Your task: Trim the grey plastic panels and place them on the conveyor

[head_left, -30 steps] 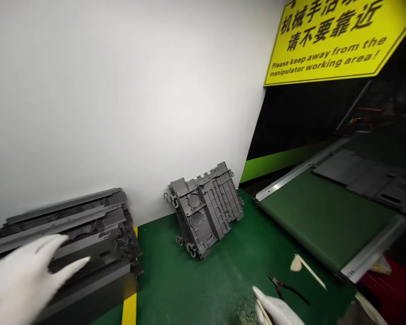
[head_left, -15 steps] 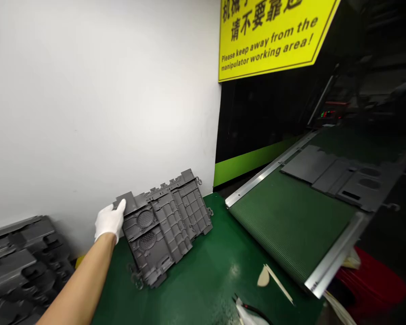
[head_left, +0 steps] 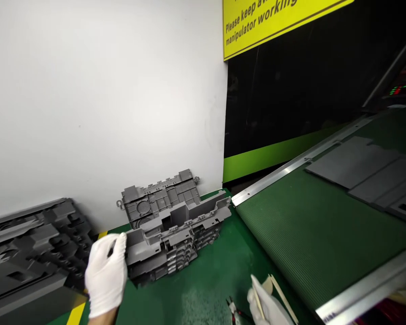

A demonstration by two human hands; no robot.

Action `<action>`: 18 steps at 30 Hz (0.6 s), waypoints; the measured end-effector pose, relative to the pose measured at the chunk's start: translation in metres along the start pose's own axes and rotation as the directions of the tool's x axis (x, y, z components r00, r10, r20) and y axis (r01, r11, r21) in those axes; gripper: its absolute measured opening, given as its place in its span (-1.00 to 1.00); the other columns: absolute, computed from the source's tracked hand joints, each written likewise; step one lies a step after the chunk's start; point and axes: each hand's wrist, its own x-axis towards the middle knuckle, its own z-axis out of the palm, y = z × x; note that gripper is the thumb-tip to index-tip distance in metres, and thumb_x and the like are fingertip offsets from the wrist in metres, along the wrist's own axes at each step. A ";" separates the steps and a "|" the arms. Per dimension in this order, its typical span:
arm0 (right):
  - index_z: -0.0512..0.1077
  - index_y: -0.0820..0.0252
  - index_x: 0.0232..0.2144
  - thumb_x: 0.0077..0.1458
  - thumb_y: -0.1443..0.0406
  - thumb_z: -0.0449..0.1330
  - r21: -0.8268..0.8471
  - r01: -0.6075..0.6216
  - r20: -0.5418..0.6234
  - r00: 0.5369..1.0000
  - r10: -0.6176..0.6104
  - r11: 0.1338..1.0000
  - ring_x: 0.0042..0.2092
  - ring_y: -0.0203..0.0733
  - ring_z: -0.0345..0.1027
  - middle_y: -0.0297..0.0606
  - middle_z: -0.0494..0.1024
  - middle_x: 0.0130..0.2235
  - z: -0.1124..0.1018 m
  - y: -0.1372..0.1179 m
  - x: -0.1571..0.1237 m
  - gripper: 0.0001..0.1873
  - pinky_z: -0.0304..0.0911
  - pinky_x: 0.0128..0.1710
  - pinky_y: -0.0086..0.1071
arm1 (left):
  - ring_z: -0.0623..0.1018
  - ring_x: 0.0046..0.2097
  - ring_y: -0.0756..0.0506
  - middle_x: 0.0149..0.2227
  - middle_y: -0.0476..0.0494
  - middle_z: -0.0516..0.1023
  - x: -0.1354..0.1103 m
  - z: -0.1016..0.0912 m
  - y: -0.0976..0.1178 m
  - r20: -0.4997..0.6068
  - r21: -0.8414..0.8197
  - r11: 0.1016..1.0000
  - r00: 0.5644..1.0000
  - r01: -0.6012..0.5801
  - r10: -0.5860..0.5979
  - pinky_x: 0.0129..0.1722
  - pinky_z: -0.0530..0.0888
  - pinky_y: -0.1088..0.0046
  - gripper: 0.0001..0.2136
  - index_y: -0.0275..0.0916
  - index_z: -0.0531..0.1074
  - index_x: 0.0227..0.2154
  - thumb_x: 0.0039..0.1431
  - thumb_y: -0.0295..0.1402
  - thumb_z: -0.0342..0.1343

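My left hand (head_left: pixel 106 273), in a white glove, grips the left end of a grey moulded plastic panel (head_left: pixel 176 237). That panel is tilted above the green table, its ribbed side facing down. Behind it a second grey panel (head_left: pixel 165 195) with round mesh grilles leans on the wall, its lower part hidden. At the bottom right, my right hand (head_left: pixel 269 304), also gloved, is closed around a thin tan stick (head_left: pixel 258 303); part of it is cut off by the frame. Beside it lie small cutting pliers (head_left: pixel 233 311).
Stacked grey panels (head_left: pixel 30 253) fill the left side. A green conveyor belt (head_left: pixel 307 216) with metal rails slopes down from the right, carrying another grey panel (head_left: pixel 368 171). A pale strip (head_left: pixel 284 298) lies by my right hand. A yellow warning sign (head_left: pixel 253 27) hangs above.
One panel now leans on the wall, and my left hand holds another in front of it, lower down. My right hand has come further into view. The view has shifted.
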 end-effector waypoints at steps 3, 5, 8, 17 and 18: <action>0.39 0.15 -0.36 0.14 -0.22 0.22 0.056 0.011 -0.030 1.000 -0.010 0.998 -0.71 -0.45 0.02 -0.40 0.40 -0.55 -0.002 -0.020 0.025 -0.44 -0.05 -0.78 -0.52 | 0.55 -0.03 -0.22 -0.15 -0.14 0.54 -0.017 -0.008 -0.009 -0.013 -0.001 0.998 0.998 0.058 -0.058 0.18 0.44 0.22 -0.67 -0.15 0.46 -0.29 0.25 0.01 0.00; 0.41 0.19 -0.28 0.16 -0.16 0.26 0.111 0.053 -0.047 0.998 -0.048 0.992 -0.71 -0.50 0.01 -0.39 0.45 -0.49 0.005 -0.038 0.041 -0.47 -0.11 -0.79 -0.55 | 0.55 -0.02 -0.23 -0.13 -0.15 0.56 -0.014 -0.008 -0.022 0.027 -0.019 0.989 0.989 0.149 -0.148 0.18 0.44 0.22 -0.66 -0.16 0.47 -0.28 0.24 0.02 0.01; 0.43 0.24 -0.23 0.18 -0.02 0.32 0.121 0.114 -0.001 0.993 -0.115 0.986 -0.69 -0.51 0.08 -0.36 0.48 -0.44 0.027 -0.069 0.061 -0.57 -0.13 -0.80 -0.58 | 0.54 0.05 -0.25 -0.07 -0.19 0.59 0.010 0.002 -0.044 0.094 -0.057 0.973 0.972 0.224 -0.218 0.22 0.40 0.22 -0.65 -0.18 0.48 -0.22 0.24 -0.01 0.00; 0.41 0.25 -0.23 0.26 0.02 0.27 0.123 0.139 0.025 0.989 -0.143 0.983 -0.66 -0.52 0.06 -0.40 0.43 -0.46 0.067 -0.102 0.066 -0.62 -0.12 -0.77 -0.61 | 0.39 0.29 -0.20 0.29 -0.18 0.40 -0.002 -0.012 -0.040 0.083 -0.166 0.968 0.981 0.186 -0.174 0.39 0.20 0.26 -0.64 -0.17 0.52 -0.21 0.33 -0.04 -0.06; 0.40 0.24 -0.20 0.25 0.01 0.27 0.115 0.118 -0.019 0.993 -0.116 0.986 -0.66 -0.52 0.05 -0.41 0.43 -0.46 0.064 -0.097 0.064 -0.61 -0.12 -0.77 -0.61 | 0.41 0.29 -0.22 0.27 -0.18 0.43 -0.019 -0.021 -0.041 0.060 -0.159 0.955 0.968 0.249 -0.243 0.38 0.22 0.22 -0.61 -0.16 0.52 -0.12 0.34 -0.04 -0.09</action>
